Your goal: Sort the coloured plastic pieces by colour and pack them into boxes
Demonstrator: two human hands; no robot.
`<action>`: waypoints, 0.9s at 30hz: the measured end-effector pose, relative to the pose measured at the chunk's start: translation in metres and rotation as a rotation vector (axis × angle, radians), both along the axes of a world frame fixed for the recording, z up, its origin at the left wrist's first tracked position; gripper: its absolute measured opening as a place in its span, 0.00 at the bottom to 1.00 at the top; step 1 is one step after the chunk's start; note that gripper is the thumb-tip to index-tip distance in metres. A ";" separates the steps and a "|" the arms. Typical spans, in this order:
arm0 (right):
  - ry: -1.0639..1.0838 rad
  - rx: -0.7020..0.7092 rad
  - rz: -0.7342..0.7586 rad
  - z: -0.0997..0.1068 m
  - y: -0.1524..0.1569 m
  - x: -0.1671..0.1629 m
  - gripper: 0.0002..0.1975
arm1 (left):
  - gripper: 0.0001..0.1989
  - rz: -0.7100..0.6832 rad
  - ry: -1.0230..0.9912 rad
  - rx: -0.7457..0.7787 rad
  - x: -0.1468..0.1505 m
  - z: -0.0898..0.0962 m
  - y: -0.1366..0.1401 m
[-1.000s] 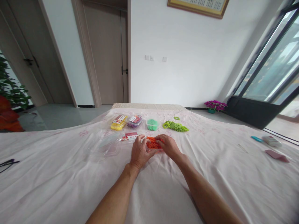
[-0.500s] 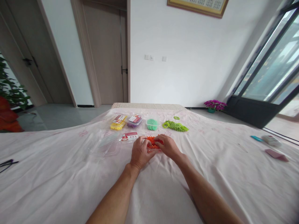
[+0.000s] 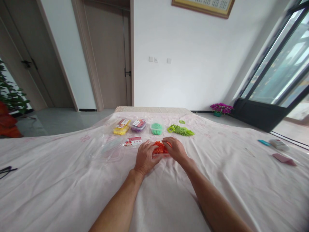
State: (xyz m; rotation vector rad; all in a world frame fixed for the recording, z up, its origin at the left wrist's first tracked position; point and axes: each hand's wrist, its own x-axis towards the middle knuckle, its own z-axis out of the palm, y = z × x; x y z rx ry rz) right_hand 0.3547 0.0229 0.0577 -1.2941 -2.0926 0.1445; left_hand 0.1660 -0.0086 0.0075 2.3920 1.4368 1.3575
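A clear plastic box [image 3: 161, 155] filled with small orange-red plastic pieces [image 3: 160, 148] sits on the cloth in front of me. My left hand [image 3: 146, 156] grips the box from its left side, thumb along the near edge and fingers at the far side. Over the right end of the box, my right hand [image 3: 175, 149] is closed with bent fingers among or just above the pieces. Whatever its fingertips hold is hidden. Just beyond lies a bunch of green linked pieces [image 3: 182, 130], with a small green ring [image 3: 182, 121] behind it.
Behind my hands stand boxes of yellow pieces [image 3: 121, 131], purple pieces [image 3: 137, 129] and mint-green pieces [image 3: 156, 129]. Clear lids [image 3: 108, 149] and a labelled lid [image 3: 133, 141] lie left. A blue item [image 3: 264, 142], a white packet [image 3: 278, 144] and a pink cloth [image 3: 284, 159] lie far right.
My right hand has shifted slightly from the middle of the orange-red pieces toward the box's right end, uncovering more of them. My left hand stays on the box. The view has shifted slightly.
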 end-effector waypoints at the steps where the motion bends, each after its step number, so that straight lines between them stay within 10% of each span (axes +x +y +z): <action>1: -0.017 -0.022 -0.032 -0.001 0.001 0.002 0.13 | 0.21 0.000 0.007 -0.005 0.000 0.000 0.000; 16: -0.046 -0.049 -0.061 -0.016 0.010 0.026 0.11 | 0.25 -0.002 0.022 0.000 0.001 0.001 -0.002; 22: 0.283 0.051 -0.126 -0.028 0.018 0.037 0.14 | 0.33 -0.014 -0.081 -0.017 -0.004 -0.002 0.004; 27: 0.561 -0.130 -0.230 -0.042 0.022 0.053 0.24 | 0.24 -0.036 -0.176 -0.080 -0.007 -0.003 0.005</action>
